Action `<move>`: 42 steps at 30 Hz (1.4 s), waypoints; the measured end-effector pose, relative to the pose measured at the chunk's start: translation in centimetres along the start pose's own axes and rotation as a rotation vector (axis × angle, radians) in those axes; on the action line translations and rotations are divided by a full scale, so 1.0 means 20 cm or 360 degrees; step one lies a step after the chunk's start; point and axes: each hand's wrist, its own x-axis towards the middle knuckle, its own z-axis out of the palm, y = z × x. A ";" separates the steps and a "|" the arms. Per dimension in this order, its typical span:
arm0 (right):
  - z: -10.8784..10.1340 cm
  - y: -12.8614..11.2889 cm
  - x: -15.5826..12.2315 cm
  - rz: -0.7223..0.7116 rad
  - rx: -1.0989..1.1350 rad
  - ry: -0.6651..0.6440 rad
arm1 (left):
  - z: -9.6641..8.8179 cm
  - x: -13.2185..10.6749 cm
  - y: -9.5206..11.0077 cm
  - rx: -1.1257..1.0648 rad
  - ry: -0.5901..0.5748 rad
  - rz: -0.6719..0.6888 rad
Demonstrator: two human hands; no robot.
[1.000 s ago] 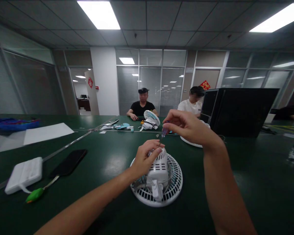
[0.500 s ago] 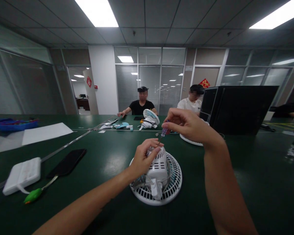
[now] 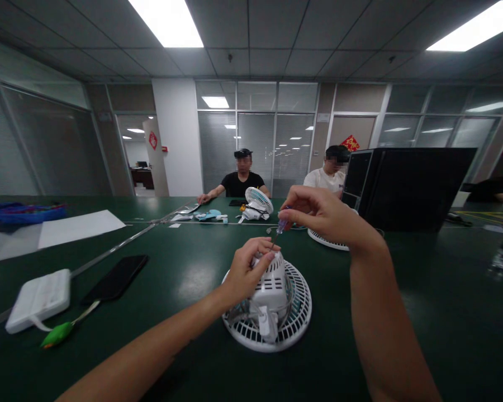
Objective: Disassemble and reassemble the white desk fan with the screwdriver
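Note:
A white electric fan (image 3: pixel 274 283) lies grille-down on the green table, its vented motor housing facing up. My left hand (image 3: pixel 248 267) is closed around the top of that housing, thumb on one side and fingers on the other. Above it, my right hand (image 3: pixel 314 215) pinches the clear purple handle of a screwdriver (image 3: pixel 281 225). The screwdriver slants down, with its shaft reaching the housing's top beside my left fingertips; the very tip is hidden. A white plug (image 3: pixel 267 324) and coiled cord rest against the near side of the housing.
To the left lie a white power bank (image 3: pixel 39 300), a black phone (image 3: pixel 115 278) and paper sheets (image 3: pixel 81 228). Another fan (image 3: pixel 257 205) stands near a seated person (image 3: pixel 242 181). A black computer case (image 3: pixel 414 188) rises at the right, with a second person (image 3: pixel 324 177) beside it.
My right hand's fingers have shifted slightly on the screwdriver handle. My left hand and the fan stay in place. The person opposite has moved a hand slightly to the left.

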 end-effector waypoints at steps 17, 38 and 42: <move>0.03 0.00 0.02 -0.0025 0.0101 -0.0104 | -0.01 0.00 0.01 -0.0014 -0.0027 -0.0019; 0.04 0.03 0.05 -0.0052 -0.0252 0.0106 | 0.00 0.00 -0.01 -0.0023 0.0001 0.0001; 0.02 0.04 0.04 -0.0002 -0.0278 0.0113 | 0.00 0.00 -0.01 -0.0024 -0.0009 -0.0001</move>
